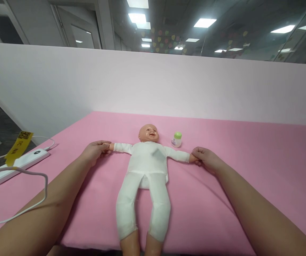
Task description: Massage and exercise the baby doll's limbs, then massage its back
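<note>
A baby doll (149, 160) with a white cloth body lies on its back on a pink padded mat (208, 213). Its head points away from me and its arms are stretched out to both sides. My left hand (97, 151) pinches the doll's hand on the left side, fingers closed round it. On the other side, my right hand (207, 159) is closed on the doll's other hand. Beside the doll's head, on the right, stands a small clear bottle with a green cap (177, 139); neither hand touches it.
At the left edge lies a white power strip (19, 166) with a yellow tag (19, 147). A white cable (32, 172) loops over my left forearm. Behind the mat rises a low white wall (153, 85), with glass panes above it.
</note>
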A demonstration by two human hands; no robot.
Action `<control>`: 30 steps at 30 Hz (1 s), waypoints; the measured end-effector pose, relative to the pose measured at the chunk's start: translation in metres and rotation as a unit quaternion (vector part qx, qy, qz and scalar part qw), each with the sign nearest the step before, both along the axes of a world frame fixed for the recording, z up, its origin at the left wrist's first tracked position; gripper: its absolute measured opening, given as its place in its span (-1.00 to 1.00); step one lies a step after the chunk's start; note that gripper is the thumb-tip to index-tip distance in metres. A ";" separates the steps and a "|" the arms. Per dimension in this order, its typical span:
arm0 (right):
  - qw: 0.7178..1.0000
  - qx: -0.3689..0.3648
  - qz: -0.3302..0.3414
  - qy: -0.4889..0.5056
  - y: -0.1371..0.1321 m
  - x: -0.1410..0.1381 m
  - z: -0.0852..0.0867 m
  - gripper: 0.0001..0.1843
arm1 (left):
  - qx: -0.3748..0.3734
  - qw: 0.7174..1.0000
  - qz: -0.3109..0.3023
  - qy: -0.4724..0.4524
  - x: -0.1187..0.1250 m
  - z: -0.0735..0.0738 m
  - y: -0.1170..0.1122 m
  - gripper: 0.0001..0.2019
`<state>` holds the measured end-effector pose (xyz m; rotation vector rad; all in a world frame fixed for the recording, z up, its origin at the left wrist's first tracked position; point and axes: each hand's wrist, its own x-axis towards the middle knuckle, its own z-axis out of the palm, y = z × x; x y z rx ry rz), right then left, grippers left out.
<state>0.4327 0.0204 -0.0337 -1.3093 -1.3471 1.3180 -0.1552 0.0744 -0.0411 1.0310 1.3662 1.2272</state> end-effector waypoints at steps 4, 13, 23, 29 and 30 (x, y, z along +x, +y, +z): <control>1.000 0.000 -0.016 -0.005 0.002 0.000 -0.003 -0.52 | -0.003 1.000 0.005 0.003 0.001 -0.001 0.002 -0.52; 0.997 -0.035 -0.002 0.070 0.000 0.007 0.002 -0.51 | -0.010 1.000 -0.009 0.002 0.001 0.004 -0.003 -0.57; 0.991 0.028 -0.080 0.104 0.002 -0.009 0.003 -0.44 | 0.042 0.996 -0.015 -0.071 0.007 0.006 -0.004 -0.44; 0.985 0.028 -0.133 0.107 0.004 -0.015 0.000 -0.48 | 0.034 0.995 0.016 -0.093 0.018 0.003 -0.003 -0.62; 0.985 0.025 -0.138 0.105 0.004 -0.016 0.001 -0.49 | 0.033 0.995 0.027 -0.088 0.020 0.004 -0.004 -0.62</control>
